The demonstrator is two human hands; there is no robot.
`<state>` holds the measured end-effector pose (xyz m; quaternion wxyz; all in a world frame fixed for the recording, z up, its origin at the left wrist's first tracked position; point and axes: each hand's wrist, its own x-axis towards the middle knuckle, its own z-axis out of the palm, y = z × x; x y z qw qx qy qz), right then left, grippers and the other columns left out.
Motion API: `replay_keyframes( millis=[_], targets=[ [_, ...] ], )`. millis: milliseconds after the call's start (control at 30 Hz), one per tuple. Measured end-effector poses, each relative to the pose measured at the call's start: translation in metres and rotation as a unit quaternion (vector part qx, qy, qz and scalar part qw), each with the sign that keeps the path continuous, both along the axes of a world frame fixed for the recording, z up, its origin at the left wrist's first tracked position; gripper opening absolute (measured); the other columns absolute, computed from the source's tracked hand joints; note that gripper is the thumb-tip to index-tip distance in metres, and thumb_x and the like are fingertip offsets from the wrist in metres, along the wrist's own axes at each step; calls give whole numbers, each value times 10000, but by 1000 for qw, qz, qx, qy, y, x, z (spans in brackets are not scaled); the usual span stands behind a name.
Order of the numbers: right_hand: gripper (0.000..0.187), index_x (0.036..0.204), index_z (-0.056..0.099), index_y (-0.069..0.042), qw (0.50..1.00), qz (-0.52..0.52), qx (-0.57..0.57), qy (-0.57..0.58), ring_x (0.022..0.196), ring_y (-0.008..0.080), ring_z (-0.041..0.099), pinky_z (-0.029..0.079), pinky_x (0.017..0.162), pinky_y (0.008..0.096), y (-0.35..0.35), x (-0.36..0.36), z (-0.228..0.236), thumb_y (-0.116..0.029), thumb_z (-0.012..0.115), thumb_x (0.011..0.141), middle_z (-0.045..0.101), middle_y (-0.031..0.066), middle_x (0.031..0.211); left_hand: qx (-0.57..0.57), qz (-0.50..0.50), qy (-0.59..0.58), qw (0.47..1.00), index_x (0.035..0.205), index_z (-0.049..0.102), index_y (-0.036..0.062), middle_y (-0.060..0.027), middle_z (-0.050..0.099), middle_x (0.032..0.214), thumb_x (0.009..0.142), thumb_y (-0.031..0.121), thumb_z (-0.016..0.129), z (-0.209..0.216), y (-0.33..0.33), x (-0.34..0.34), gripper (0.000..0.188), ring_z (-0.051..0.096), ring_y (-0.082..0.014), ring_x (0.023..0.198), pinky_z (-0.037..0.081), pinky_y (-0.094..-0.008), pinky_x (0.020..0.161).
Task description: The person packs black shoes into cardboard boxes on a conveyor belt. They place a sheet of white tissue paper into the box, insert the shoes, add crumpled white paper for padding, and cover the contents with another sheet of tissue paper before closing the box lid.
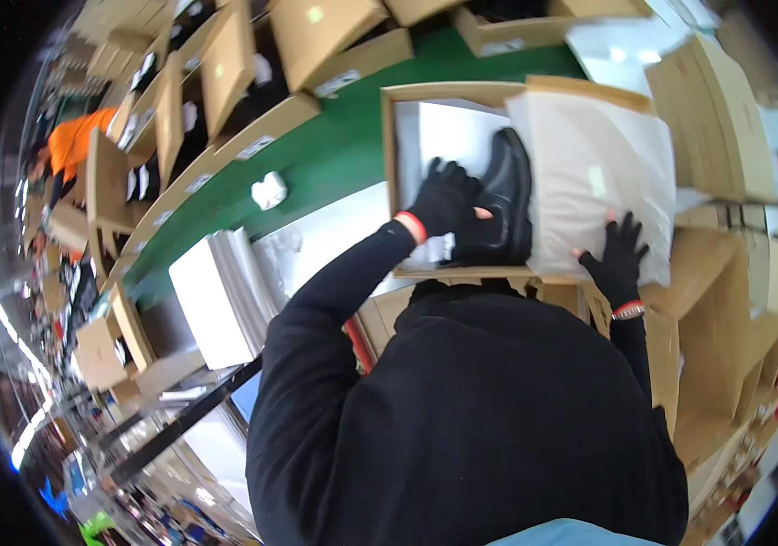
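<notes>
Black boot (515, 182) lies in the open cardboard box (390, 136), its dark sole toward the right-hand wall, white paper (457, 136) beside it; the box sits on the green counter (343, 136); the left hand (446, 198), in a black glove with bare fingertips, reaches over the boot with its thumb against the dark upper, though I cannot tell whether it is pinching anything; the right hand (617, 258), gloved alike, has its fingers spread over the pale tissue paper (589, 155) at the box's right; a crumpled white wad (270, 190) lies well apart to the left, near a stack of white sheets (216, 296)
</notes>
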<state>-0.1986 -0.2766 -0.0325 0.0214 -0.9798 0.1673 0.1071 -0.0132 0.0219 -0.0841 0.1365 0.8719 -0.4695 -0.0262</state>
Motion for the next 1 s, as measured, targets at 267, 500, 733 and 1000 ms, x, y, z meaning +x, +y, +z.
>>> replay_keyframes(
  millis=[267,500,733,1000],
  targets=[
    [938,1477,225,-81,1000,8,14,-19,1410,438,104,131,1052,674,34,23,19,-482,683,763,143,232,1529,-326,326,-57,886,1062,591,71,-115,591,1030,759,159,676,31,136,21,328,552,-313,1006,420,-398,875],
    [878,1446,291,-58,987,105,102,-69,1398,422,170,184,1064,623,99,44,34,-431,708,770,208,226,1511,-57,623,-78,776,1167,544,49,-174,564,1133,714,420,730,-46,295,72,613,553,-368,1032,453,-456,871],
    [647,1392,399,-40,868,62,491,-43,1291,230,434,338,1047,334,167,72,66,-217,693,844,461,136,1390,-214,543,77,808,1176,590,14,-178,669,1041,812,392,643,-92,317,93,527,641,-321,958,486,-410,850],
    [495,1301,454,-21,657,-41,753,-12,1111,181,510,443,908,314,191,86,74,-187,655,880,499,100,1216,-381,59,603,698,1344,438,-2,-50,541,1216,875,217,644,102,121,-9,557,514,-123,1064,422,-274,911]
  ],
)
